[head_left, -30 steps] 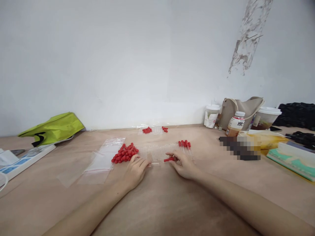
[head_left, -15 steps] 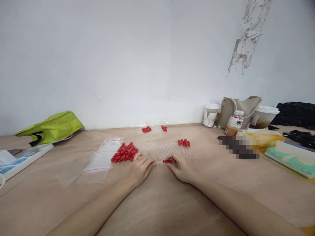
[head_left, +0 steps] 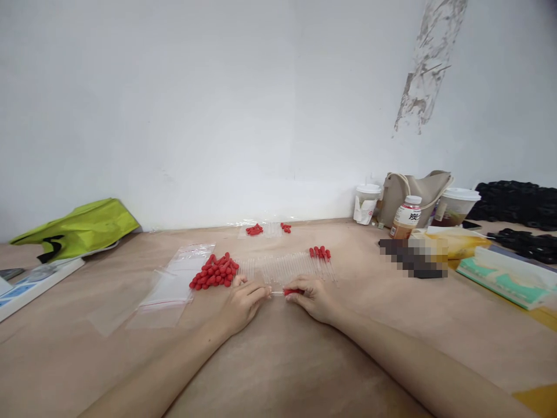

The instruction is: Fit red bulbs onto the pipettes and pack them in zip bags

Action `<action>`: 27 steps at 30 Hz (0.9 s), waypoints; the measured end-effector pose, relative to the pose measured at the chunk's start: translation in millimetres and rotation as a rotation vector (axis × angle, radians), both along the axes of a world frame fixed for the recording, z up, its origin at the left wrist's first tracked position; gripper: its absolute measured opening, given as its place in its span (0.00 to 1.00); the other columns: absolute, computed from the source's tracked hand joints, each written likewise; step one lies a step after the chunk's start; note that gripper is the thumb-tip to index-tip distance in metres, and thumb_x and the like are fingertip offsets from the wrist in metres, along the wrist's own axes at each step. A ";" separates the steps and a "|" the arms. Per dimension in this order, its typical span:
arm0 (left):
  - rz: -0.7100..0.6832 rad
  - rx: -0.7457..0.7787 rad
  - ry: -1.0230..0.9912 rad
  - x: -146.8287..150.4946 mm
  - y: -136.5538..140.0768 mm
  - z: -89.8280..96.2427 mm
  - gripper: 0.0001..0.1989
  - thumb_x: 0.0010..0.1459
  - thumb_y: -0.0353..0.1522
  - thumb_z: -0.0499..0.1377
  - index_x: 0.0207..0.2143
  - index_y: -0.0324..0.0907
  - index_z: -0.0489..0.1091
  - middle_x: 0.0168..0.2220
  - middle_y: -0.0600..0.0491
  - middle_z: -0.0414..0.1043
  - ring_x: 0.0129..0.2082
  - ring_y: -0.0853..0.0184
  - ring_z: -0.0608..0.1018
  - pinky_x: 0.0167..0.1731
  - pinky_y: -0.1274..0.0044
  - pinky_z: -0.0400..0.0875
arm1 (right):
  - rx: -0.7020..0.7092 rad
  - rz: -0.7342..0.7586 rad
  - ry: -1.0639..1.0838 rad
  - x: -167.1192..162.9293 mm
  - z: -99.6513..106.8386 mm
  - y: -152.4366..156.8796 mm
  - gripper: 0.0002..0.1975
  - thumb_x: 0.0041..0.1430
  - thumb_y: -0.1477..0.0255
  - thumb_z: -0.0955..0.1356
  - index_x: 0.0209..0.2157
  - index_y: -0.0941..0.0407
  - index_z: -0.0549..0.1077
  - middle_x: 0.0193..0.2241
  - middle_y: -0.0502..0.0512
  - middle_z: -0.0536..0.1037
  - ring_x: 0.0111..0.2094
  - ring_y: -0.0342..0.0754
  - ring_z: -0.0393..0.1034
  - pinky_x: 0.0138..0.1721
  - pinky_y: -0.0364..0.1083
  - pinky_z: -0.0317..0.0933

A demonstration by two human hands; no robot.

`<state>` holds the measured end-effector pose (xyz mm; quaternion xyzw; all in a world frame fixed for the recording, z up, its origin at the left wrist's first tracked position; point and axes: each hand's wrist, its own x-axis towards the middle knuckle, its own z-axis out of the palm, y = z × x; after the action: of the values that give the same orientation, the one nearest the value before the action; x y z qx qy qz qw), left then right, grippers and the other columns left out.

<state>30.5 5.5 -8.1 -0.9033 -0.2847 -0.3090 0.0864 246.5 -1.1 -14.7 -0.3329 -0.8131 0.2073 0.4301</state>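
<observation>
Between finger and thumb, my left hand (head_left: 244,303) pinches a thin clear glass dropper tube (head_left: 277,294). A red rubber bulb (head_left: 292,291) is gripped in my right hand (head_left: 314,297), and the tube's end meets the bulb's mouth; how far it reaches inside is hidden. Just left of my left hand lies a heap of red rubber bulbs (head_left: 214,271). Behind both hands a row of bare glass tubes (head_left: 285,267) lies side by side. At its right end are several droppers with red bulbs on them (head_left: 320,253).
Clear zip bags (head_left: 167,296) lie left of the heap. Farther left are a power strip (head_left: 41,284) and a yellow-green bag (head_left: 82,229). More red bulbs (head_left: 255,230) lie by the wall. At right stand lidded cups (head_left: 366,204), a bottle (head_left: 407,217) and a tissue pack (head_left: 500,278).
My right hand has closed further over the red bulb, and less of the bulb shows. Both hands still hold the same tube and bulb. The whole view has shifted slightly.
</observation>
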 end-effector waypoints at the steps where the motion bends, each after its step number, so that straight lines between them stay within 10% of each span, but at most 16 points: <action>1: -0.015 -0.005 0.000 0.2 -0.2 0.1 0.08 0.59 0.27 0.48 0.34 0.42 0.66 0.32 0.55 0.74 0.30 0.70 0.72 0.37 0.73 0.52 | 0.010 0.007 0.004 0.1 0.0 0.3 0.07 0.53 0.72 0.64 0.33 0.54 0.73 0.29 0.52 0.74 0.31 0.42 0.68 0.34 0.42 0.61; 27: 0.016 0.007 0.071 4.6 -5.8 0.4 0.11 0.60 0.29 0.46 0.30 0.40 0.66 0.24 0.54 0.69 0.25 0.69 0.69 0.30 0.76 0.53 | 0.302 -0.061 -0.286 -0.6 0.0 -0.6 0.05 0.53 0.71 0.64 0.30 0.55 0.72 0.26 0.51 0.73 0.31 0.44 0.63 0.35 0.45 0.52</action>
<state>35.2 -0.3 -7.8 -0.9110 -0.2877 -0.2773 0.1021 245.9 -1.7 -14.8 -0.3151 -0.8773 0.0205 0.3615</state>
